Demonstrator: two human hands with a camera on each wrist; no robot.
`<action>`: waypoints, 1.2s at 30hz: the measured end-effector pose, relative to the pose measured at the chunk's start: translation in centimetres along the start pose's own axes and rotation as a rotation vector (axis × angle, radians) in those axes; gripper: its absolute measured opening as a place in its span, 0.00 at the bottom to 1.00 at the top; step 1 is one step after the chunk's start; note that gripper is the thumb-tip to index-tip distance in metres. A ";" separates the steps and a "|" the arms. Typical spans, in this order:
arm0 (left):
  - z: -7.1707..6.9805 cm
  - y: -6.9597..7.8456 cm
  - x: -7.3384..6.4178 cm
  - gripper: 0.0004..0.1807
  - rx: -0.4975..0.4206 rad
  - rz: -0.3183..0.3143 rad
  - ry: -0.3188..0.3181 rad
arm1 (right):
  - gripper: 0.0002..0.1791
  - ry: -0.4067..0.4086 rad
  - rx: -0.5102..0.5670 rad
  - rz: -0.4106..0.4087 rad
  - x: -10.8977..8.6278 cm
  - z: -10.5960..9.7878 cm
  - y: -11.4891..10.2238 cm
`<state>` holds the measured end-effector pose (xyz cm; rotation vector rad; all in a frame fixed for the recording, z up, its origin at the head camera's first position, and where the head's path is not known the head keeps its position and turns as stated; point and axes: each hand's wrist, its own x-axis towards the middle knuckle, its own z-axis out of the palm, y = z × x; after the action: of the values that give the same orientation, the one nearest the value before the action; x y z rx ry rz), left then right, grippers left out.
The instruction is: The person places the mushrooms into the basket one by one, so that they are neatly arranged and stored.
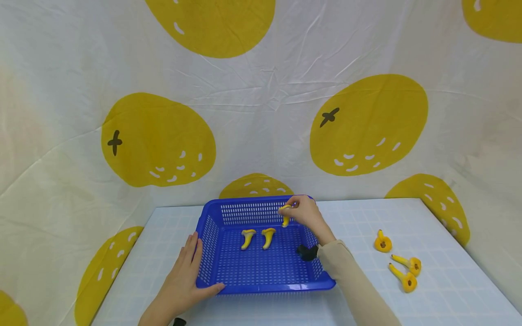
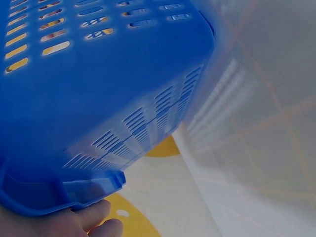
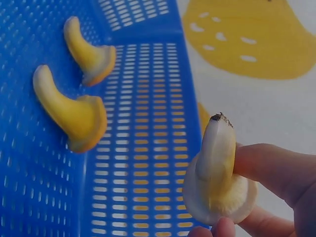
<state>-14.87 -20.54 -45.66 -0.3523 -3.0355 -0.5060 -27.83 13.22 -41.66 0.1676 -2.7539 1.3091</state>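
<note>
In the head view my right hand [image 1: 303, 212] is above the back right part of a blue plastic basket [image 1: 269, 289], pinching a yellow mushroom [image 3: 217, 163] between thumb and fingers. In the right wrist view its dark, dirt-tipped stem points up, with the pale, flared cap below. Two more yellow mushrooms, one on the left [image 1: 247, 238] and one beside it [image 1: 268, 237], lie side by side on the basket's floor. My left hand [image 1: 185, 276] rests on the basket's front left corner, fingers stretched along the left rim and thumb across the front rim.
Three yellow mushrooms lie on the table right of the basket: one farther back [image 1: 383, 243], one in the middle [image 1: 412, 265] and one in front [image 1: 407, 281]. The table [image 1: 448, 299] has a pale checked cover. Behind it hangs a white curtain [image 1: 261, 131] with yellow fruit shapes.
</note>
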 end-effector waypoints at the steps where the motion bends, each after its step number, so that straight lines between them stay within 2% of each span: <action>1: 0.0 0.0 0.0 0.71 0.001 0.001 0.001 | 0.15 -0.003 -0.005 0.002 0.0 0.1 0.1; 11: 0.0 0.1 0.1 0.71 -0.001 -0.008 -0.008 | 0.14 -0.009 -0.129 0.031 0.2 1.0 0.4; 17: 0.0 0.0 -0.1 0.71 -0.005 0.003 0.008 | 0.14 -0.010 -0.201 0.053 0.2 1.5 0.3; 23: 0.1 -0.1 0.0 0.71 -0.008 0.005 0.007 | 0.12 -0.054 -0.182 0.048 0.3 1.9 0.7; 30: 0.1 -0.1 0.0 0.71 -0.006 0.002 0.003 | 0.12 -0.118 -0.115 0.092 0.7 2.4 1.1; 36: 0.2 -0.2 0.0 0.71 0.001 0.005 0.009 | 0.13 -0.146 -0.130 0.101 1.0 2.7 1.4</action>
<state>-14.91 -20.64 -45.88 -0.3569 -3.0250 -0.5039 -29.09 11.92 -44.28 0.1206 -2.9961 1.1776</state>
